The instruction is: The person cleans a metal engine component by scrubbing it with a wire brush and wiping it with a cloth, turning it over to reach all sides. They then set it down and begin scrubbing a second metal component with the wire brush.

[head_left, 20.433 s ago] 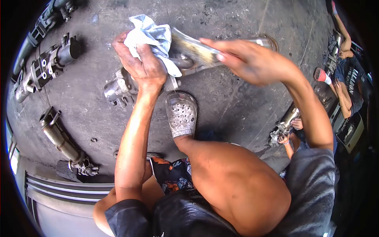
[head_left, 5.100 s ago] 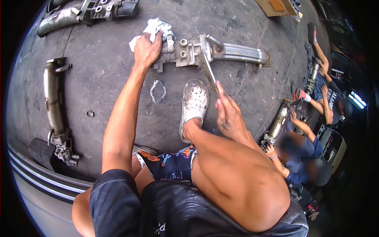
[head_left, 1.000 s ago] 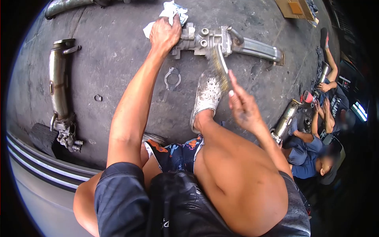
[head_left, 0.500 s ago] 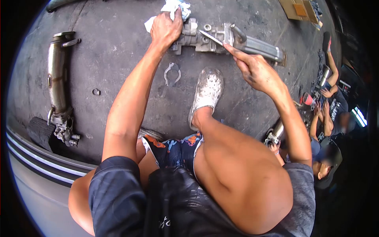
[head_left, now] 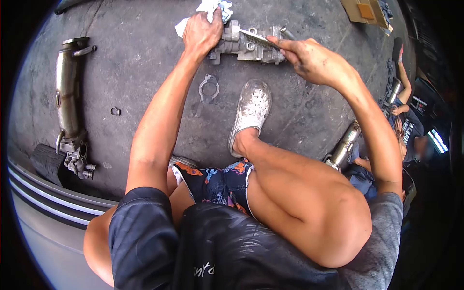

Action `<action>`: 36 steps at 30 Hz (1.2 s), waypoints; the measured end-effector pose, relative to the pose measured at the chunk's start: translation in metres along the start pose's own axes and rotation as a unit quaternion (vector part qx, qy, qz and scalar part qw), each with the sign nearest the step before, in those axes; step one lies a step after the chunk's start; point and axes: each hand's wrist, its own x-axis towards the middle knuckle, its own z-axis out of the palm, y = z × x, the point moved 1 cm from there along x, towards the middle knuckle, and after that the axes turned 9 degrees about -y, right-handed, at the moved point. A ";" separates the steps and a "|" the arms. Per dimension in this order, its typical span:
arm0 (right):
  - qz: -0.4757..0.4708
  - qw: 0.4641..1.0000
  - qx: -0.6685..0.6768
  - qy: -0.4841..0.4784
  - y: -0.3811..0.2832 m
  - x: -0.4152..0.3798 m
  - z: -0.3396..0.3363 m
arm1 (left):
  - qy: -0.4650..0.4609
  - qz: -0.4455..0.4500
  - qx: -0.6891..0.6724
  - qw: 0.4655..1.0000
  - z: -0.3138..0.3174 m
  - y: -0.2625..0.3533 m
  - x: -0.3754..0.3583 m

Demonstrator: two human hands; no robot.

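My left hand (head_left: 202,35) is closed around a crumpled white rag (head_left: 212,7) and rests against the left end of a cast metal housing (head_left: 258,54). The housing lies on the floor, with ports and bolt holes on its upper side and a short bent pipe (head_left: 287,33) at its right. In my right hand (head_left: 309,58) is a slim, tapered metal file (head_left: 256,37), its forefinger stretched along the tool. The file lies across the top of the housing, pointing left. My right hand and forearm hide the housing's right-hand extension.
A metal clamp ring (head_left: 209,88) and a small hose clamp (head_left: 115,111) lie on the floor. At left is a steel pipe assembly (head_left: 68,92) near a black pad (head_left: 47,163). At right are another metal cylinder (head_left: 346,145) and co-workers (head_left: 411,123). A cardboard box (head_left: 362,12) stands far right.
My right hand has moved up with the file, which now lies flatter and farther left over the housing. My left hand has barely moved. The co-workers at right have shifted.
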 end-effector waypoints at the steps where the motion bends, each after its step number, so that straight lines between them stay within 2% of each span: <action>1: -0.032 0.999 0.015 0.009 0.007 0.000 0.003 | -0.005 0.000 0.001 1.000 -0.001 0.000 0.001; 5: -0.086 0.994 0.041 0.048 0.023 -0.021 0.017 | -0.011 0.029 -0.011 0.999 -0.006 0.007 -0.003; 9: 0.005 0.998 0.041 -0.053 0.003 0.004 -0.014 | -0.025 0.008 0.007 1.000 -0.004 0.004 -0.002; 12: -0.078 0.990 0.108 0.054 0.028 -0.006 0.029 | -0.006 0.014 0.019 1.000 -0.003 0.003 0.000; 16: 0.043 0.988 0.148 -0.032 0.021 -0.064 0.022 | -0.002 0.016 0.001 1.000 -0.003 0.003 -0.001; 19: 0.059 0.971 0.232 0.008 0.009 -0.079 0.025 | 0.001 0.008 0.008 1.000 0.000 0.000 0.001; 22: -0.039 0.980 0.178 0.079 0.013 -0.023 0.063 | -0.012 -0.013 0.015 1.000 0.002 -0.002 0.005; 25: -0.042 0.977 0.170 0.117 0.014 -0.023 0.063 | 0.009 0.007 0.009 1.000 -0.001 0.000 0.008; 27: 0.005 0.979 0.189 0.078 0.020 -0.059 0.079 | -0.012 -0.029 0.005 1.000 0.001 -0.002 0.003; 28: 0.026 0.979 0.191 0.064 0.027 -0.076 0.082 | -0.008 -0.017 0.009 1.000 0.002 -0.001 0.003; 30: -0.018 0.981 0.172 0.093 0.034 -0.079 0.079 | 0.014 -0.002 0.018 1.000 0.001 -0.001 0.001; 32: -0.027 0.982 0.170 0.077 0.022 -0.065 0.059 | -0.006 -0.018 0.007 1.000 0.003 0.000 0.002; 33: -0.073 0.982 0.129 0.117 0.025 -0.043 0.065 | -0.010 -0.021 0.005 1.000 0.003 0.001 0.002; 36: -0.103 0.989 0.083 0.059 0.024 -0.001 0.058 | -0.002 -0.021 0.011 1.000 -0.003 0.000 0.002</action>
